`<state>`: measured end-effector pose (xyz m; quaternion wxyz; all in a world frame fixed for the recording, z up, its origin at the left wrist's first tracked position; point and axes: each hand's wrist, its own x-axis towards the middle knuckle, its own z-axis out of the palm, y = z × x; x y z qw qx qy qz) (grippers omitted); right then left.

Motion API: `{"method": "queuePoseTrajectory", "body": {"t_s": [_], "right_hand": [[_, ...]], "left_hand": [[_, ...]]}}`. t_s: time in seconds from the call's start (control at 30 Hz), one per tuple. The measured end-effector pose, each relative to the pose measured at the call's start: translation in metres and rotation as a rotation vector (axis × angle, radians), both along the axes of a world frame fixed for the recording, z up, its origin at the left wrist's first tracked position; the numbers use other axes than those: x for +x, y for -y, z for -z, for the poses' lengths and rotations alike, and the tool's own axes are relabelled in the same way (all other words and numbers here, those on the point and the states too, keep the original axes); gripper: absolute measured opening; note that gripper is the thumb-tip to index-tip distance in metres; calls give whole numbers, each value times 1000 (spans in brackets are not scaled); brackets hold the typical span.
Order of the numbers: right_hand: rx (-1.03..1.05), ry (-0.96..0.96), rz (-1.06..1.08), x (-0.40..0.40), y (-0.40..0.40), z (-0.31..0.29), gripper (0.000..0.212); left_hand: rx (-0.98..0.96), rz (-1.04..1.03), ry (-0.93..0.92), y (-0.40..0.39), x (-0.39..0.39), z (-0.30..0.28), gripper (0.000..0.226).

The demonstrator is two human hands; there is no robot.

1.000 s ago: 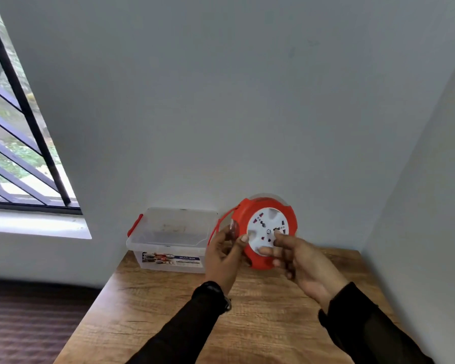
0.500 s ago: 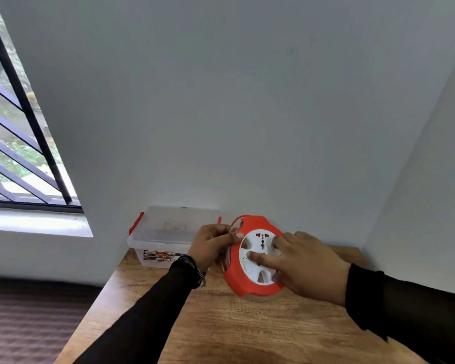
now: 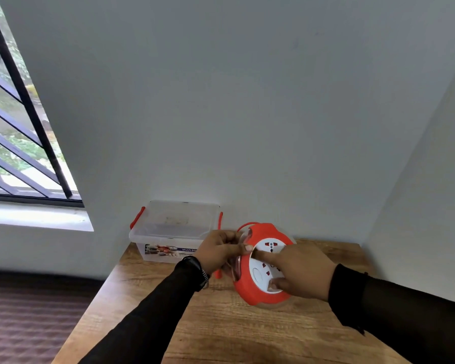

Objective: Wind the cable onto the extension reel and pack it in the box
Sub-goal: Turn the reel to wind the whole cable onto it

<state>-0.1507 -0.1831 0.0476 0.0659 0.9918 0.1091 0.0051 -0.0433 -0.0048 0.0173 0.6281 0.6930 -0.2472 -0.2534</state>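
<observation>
The round red extension reel (image 3: 250, 287) with a white socket face is held tilted just above the wooden table (image 3: 221, 332). My left hand (image 3: 220, 249) grips the reel's left rim, thumb lying on the red edge. My right hand (image 3: 297, 274) lies over the white face, forefinger and thumb pressing on it. A loop of red cable (image 3: 243, 226) arcs over the top of the reel, and a short red end (image 3: 218, 274) hangs below my left hand. The clear plastic box (image 3: 174, 229) with red latches stands behind, against the wall, with its lid on.
The table stands in a corner, with walls at the back and right. Its left edge drops to a brown patterned floor (image 3: 24, 324). A barred window (image 3: 13, 143) with a white sill is at the left.
The reel has come down from in front of the wall to just above the table and tilted face-up. My right hand has slid across the white face; my left has stayed on the rim.
</observation>
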Motion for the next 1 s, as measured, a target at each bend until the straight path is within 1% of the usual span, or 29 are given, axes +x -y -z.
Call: {"method": "queuePoseTrajectory", "body": {"t_s": [0.13, 0.23, 0.33, 0.43, 0.53, 0.57, 0.63, 0.7, 0.73, 0.77, 0.87, 1.0], "right_hand": [[48, -34, 65, 2, -5, 15, 70], [92, 75, 104, 1, -8, 32, 67], [227, 172, 215, 0, -10, 47, 65], [425, 204, 399, 4, -17, 55, 67], [677, 179, 562, 11, -27, 57, 70], [831, 184, 616, 13, -29, 55, 73], [1257, 195, 725, 16, -32, 50, 80], [1664, 160, 825, 19, -36, 42, 79], [1808, 136, 858, 21, -36, 40, 77], [1887, 121, 886, 23, -35, 38, 75], [1987, 77, 919, 26, -32, 37, 68], [2146, 42, 923, 25, -33, 38, 44]], "left_hand": [[14, -47, 46, 5, -6, 8, 24], [40, -125, 85, 7, -7, 14, 26], [63, -176, 188, 10, -6, 21, 21], [97, -265, 276, 17, -5, 26, 15], [111, -302, 284, 19, -2, 30, 15], [106, -312, 260, 19, -1, 32, 14], [25, -325, 153, 20, -6, 33, 13], [-57, -344, 64, 22, -15, 32, 12], [-83, -355, 39, 24, -18, 33, 12], [-106, -366, 21, 25, -21, 33, 15], [-132, -393, 5, 26, -24, 33, 23], [-127, -395, 21, 26, -25, 30, 23]]}}
